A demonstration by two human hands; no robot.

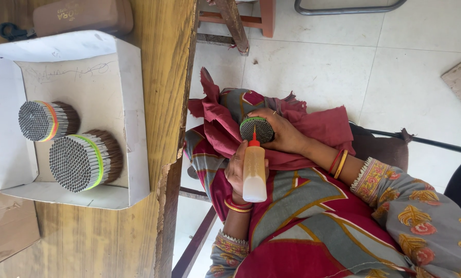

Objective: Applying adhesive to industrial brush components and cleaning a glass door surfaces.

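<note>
On the bench (163,77) we see a white cardboard tray (132,128) holding two banded tube bundles (81,159). Our left hand (234,170) grips a squeeze bottle (254,172), long axis upright in frame, red nozzle (254,138) touching the small tube bundle (257,128) just above it. Our right hand (284,131) is clenched around that bundle, over the lap.

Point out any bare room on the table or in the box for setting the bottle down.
The white box has bare floor between its two stick bundles and its walls. The wooden table is bare beside and below the box. The lap is crowded: left hand on squeeze bottle, right hand on round bundle.
</note>
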